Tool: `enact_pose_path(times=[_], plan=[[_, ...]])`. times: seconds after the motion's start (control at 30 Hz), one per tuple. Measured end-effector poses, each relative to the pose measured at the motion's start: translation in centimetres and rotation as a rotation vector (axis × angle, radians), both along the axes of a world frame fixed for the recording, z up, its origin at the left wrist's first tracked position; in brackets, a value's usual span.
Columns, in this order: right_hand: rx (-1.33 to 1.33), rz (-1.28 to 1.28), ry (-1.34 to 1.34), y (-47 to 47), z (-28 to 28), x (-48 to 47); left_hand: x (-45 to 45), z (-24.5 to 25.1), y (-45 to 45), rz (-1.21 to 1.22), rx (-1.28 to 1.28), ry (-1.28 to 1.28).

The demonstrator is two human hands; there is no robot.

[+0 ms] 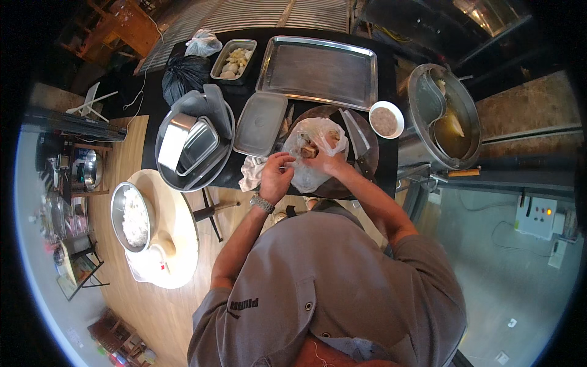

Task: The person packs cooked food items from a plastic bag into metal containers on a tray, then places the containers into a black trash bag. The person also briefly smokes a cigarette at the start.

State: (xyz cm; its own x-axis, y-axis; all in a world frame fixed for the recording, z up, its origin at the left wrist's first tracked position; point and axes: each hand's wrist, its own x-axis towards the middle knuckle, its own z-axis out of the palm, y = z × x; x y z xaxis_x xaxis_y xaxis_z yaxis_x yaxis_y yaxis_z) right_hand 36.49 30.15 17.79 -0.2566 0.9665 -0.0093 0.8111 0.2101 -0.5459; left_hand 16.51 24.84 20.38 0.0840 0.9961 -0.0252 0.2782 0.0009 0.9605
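A translucent plastic bag [308, 179] with brown pieces of food [309, 151], seemingly meat, lies on a round dark cutting board [337, 189]. My right hand [326, 161] reaches in at the bag's mouth from the right. Its fingers are partly hidden by plastic, so their grip is unclear. At the bag's left edge is my left hand [276, 176], fingers slightly curled and thumb apart, with nothing visible in it. A cleaver [357, 133] rests on the board's right side, its dark handle toward me. A crumpled cloth [252, 173] lies beside my left hand.
Left of the board are a lidded container [260, 125] and a large basin [161, 172] of metal containers. Behind stand a metal tray [318, 69], a food container [235, 64] and a black bag [183, 78]. Rightward are a white bowl [385, 119] and a divided pot of liquid [415, 98].
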Motion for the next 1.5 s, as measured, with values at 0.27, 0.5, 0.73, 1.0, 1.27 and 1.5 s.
enact_pose_path(times=[0.27,0.5,0.73,1.0,1.27,1.5], plan=[[-0.016,-0.014,-0.116,-0.8,-0.6,-1.6,0.2,-0.2,0.8,-0.049,0.137,0.258],[0.155,-0.172,-0.035,-1.7,-3.3,-2.1,1.6,-0.1,2.2,-0.148,0.104,0.333],[0.068,-0.164,0.122,-0.7,-1.9,-1.6,1.0,0.4,2.9,-0.148,0.099,0.319],[0.188,-0.232,0.233,-1.0,-1.0,-0.3,0.0,-1.3,2.3,-0.112,0.161,0.249],[0.322,-0.238,0.229,-1.5,0.1,0.1,0.4,2.0,0.6,-0.188,0.034,0.161],[0.360,-0.316,0.362,-1.4,1.2,-0.8,-2.9,1.7,-1.4,-0.165,0.019,0.104]])
